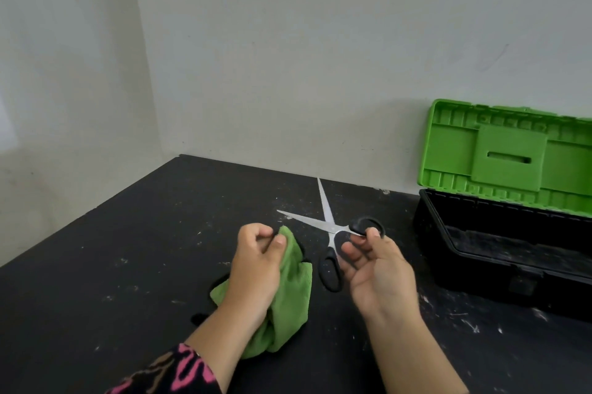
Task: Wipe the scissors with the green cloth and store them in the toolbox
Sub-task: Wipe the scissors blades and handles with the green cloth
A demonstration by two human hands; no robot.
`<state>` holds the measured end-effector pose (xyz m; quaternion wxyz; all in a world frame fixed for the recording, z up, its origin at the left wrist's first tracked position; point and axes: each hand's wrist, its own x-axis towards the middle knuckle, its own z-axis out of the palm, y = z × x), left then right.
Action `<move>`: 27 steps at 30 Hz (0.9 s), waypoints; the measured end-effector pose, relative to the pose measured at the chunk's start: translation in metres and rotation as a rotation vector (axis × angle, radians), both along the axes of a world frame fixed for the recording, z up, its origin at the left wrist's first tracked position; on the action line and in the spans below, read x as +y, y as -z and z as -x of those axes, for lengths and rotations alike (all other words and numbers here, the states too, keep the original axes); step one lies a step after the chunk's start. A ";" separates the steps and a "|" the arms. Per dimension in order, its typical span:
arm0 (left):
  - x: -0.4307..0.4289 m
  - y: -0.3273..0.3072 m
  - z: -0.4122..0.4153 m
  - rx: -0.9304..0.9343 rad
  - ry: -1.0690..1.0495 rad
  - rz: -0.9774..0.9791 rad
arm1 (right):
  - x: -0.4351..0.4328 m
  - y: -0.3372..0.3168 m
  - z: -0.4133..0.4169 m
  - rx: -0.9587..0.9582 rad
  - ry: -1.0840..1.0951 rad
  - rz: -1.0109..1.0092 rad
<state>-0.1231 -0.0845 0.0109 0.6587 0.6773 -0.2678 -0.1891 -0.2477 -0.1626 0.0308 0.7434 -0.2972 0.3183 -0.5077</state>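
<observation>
The left hand point(256, 260) has its fingers point(278, 241) curled tight, bunching the green cloth point(293, 291). The right hand's point(374, 268) thumb and forefinger pinch one black handle loop of the scissors point(326, 224), whose blades are spread wide. Both are held left of the toolbox point(464, 272), which sits on the desk point(128, 249) with its green lid point(509, 153) raised.

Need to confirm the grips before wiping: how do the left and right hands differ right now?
The left hand grips the bunched green cloth; the right hand pinches one black handle loop of the scissors. The left hand's fingers are curled tight, the right hand's looser. Both are over the black table.
</observation>
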 end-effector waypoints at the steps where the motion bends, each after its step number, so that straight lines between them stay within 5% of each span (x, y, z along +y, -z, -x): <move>1: 0.000 0.001 0.005 0.012 0.060 0.020 | 0.004 0.000 -0.003 -0.028 -0.011 -0.024; 6: 0.003 0.001 0.013 0.120 0.355 0.106 | 0.014 0.004 -0.012 -0.098 -0.086 -0.049; 9: 0.005 -0.003 0.011 0.007 0.313 0.113 | 0.018 0.006 -0.013 -0.044 -0.217 0.039; 14: 0.007 -0.015 -0.006 0.257 0.196 0.206 | 0.013 0.011 -0.012 0.359 -0.326 0.389; 20: 0.013 -0.021 -0.024 0.213 0.192 0.212 | 0.024 0.025 -0.022 0.780 -0.446 0.663; 23: 0.017 -0.022 -0.026 0.193 0.289 0.155 | 0.015 0.026 -0.020 0.776 -0.284 0.582; 27: 0.023 -0.026 -0.022 0.150 0.486 0.013 | 0.001 0.020 -0.011 0.529 -0.134 0.269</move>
